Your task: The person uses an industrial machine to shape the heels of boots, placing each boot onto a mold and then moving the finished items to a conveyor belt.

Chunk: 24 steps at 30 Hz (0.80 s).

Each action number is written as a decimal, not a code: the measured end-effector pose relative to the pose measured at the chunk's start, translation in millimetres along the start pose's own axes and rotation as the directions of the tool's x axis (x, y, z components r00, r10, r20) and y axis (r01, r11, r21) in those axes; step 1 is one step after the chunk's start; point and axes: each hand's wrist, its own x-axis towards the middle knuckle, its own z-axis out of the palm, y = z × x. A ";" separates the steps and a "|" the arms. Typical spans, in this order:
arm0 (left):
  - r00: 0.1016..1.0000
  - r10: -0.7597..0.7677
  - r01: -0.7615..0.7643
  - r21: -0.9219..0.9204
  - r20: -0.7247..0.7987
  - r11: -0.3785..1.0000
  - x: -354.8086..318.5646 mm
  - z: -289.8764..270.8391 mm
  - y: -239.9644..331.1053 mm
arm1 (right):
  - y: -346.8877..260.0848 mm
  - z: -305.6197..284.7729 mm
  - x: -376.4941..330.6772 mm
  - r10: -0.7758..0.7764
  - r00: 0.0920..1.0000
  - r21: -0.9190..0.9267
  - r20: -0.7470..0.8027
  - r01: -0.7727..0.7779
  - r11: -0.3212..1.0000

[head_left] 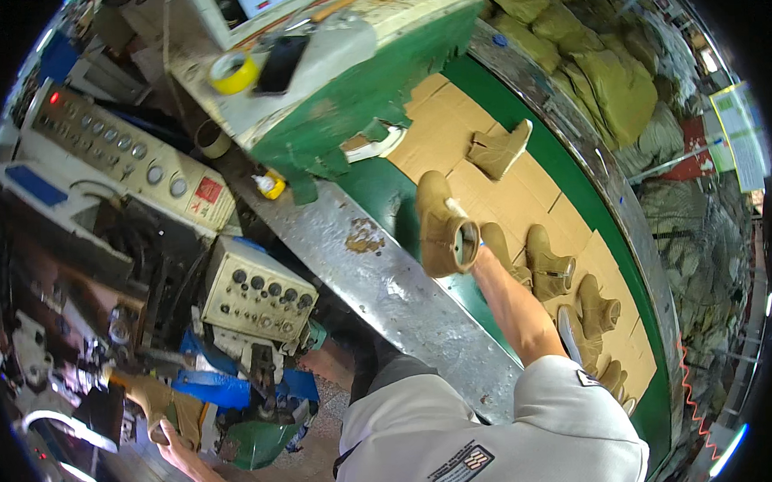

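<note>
My left hand [176, 447] reaches to the lower left and grips a tan boot [183, 408] by its opening, close to a machine. Its thumb and part of the fingers show around the boot's upper. Out over the belt's near edge, my right hand [485, 261] holds up a second tan ankle boot [437, 230]. That boot's toe points away from me and its opening faces back toward my arm. The boot hides most of the right hand's fingers. Below and beyond it, a boot with a pale sole [501, 152] lies on the cardboard.
A green belt [518, 97] carries cardboard [471, 108] with several tan boots [597, 305]. A metal ledge [379, 280] borders it. Knobbed control panels [259, 294] stand at left. Yellow tape [234, 73] and a phone [283, 64] lie on the far bench. Sacks [612, 85] line the right.
</note>
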 end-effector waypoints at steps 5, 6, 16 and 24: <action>0.989 0.116 -0.086 0.277 -0.093 0.957 -8.3 30.4 25.2 | -92.8 -123.6 81.7 -0.674 0.700 -0.887 -0.237 -0.439 -0.144; 0.987 0.122 -0.083 0.320 -0.106 0.944 -23.4 34.9 43.3 | -83.8 -108.3 82.8 -0.714 0.673 -0.765 -0.194 -0.560 -0.320; 0.991 0.125 -0.095 0.388 -0.052 0.917 -1.4 29.6 6.0 | -274.6 -151.6 116.6 -0.906 0.361 -0.946 -0.222 -0.304 0.110; 0.998 -0.008 -0.010 0.311 0.055 0.950 -10.3 4.2 -24.1 | -321.6 -158.0 175.5 -0.829 0.447 -0.760 -0.338 0.390 0.520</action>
